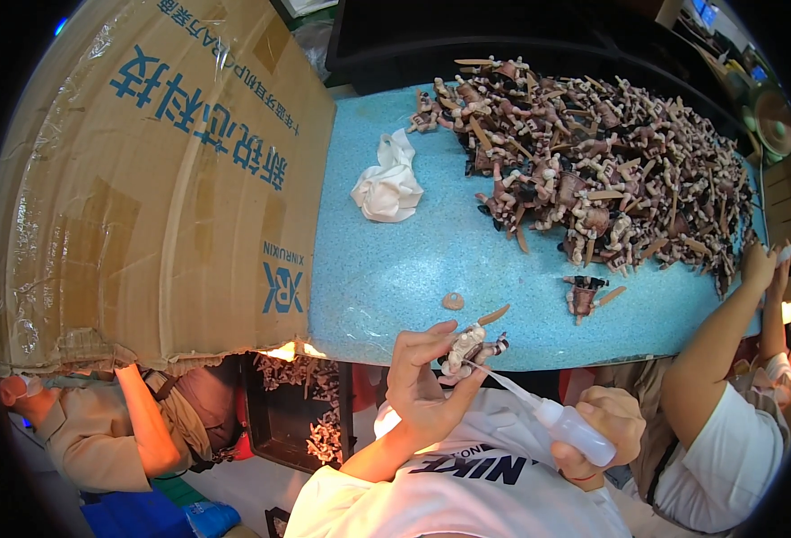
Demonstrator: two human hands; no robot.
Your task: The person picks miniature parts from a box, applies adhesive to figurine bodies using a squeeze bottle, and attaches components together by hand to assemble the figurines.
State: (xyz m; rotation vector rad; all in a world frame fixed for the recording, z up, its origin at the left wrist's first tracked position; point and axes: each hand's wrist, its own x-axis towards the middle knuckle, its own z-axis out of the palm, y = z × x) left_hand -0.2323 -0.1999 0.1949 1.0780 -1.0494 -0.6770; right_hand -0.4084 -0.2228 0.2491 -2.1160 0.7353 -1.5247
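My left hand pinches a small painted figurine near the front edge of the work surface. The figurine is pale and dark brown, and a tan blade-shaped part sticks out from it. In my right hand is a small white squeeze bottle, tilted, with a long thin nozzle. The nozzle's tip reaches the figurine's underside; whether it touches cannot be made out. Just beyond my left hand lies a small round beige piece. A single figurine lies apart to the right.
A large heap of similar figurines covers the far right of the blue foam-like surface. Crumpled white tissue lies far left, beside a big cardboard box. Below stands a black crate with figurines. Co-workers' arms are at right and left.
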